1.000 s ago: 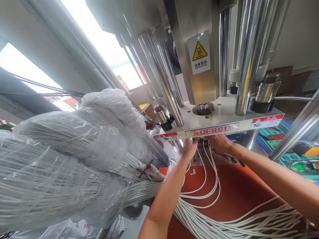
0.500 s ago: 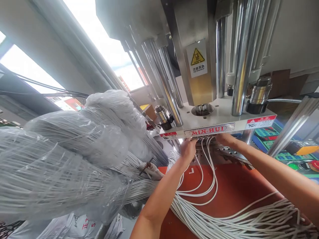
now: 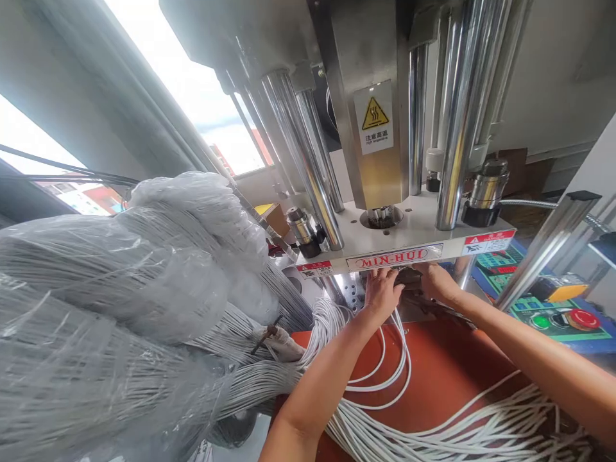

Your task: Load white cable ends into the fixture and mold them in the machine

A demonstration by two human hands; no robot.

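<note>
My left hand [image 3: 382,292] reaches under the front edge of the press's white plate [image 3: 356,240]. Its fingers are stretched out and its thumb stands apart, over the upper ends of several white cables [image 3: 402,353]. To its right, my right hand [image 3: 437,282] is beside a dark metal block [image 3: 409,277] beneath the same plate; its fingertips are hidden. The cables hang from below the plate and curve down over an orange-red work surface [image 3: 437,366]. Whatever holds their upper ends is covered by my left hand and the plate.
Large plastic-wrapped cable bundles [image 3: 168,276] crowd the left side. Chrome columns [image 3: 303,160] and a heated nozzle housing with a high-temperature label [image 3: 374,119] rise above the plate. A control panel [image 3: 553,308] with a red emergency button [image 3: 584,319] stands right. Loose cables [image 3: 462,430] spread across the front.
My left hand has moved right, from the side of the cables to over their upper ends, its fingers now stretched out. My right hand stays under the plate. The view has shifted slightly.
</note>
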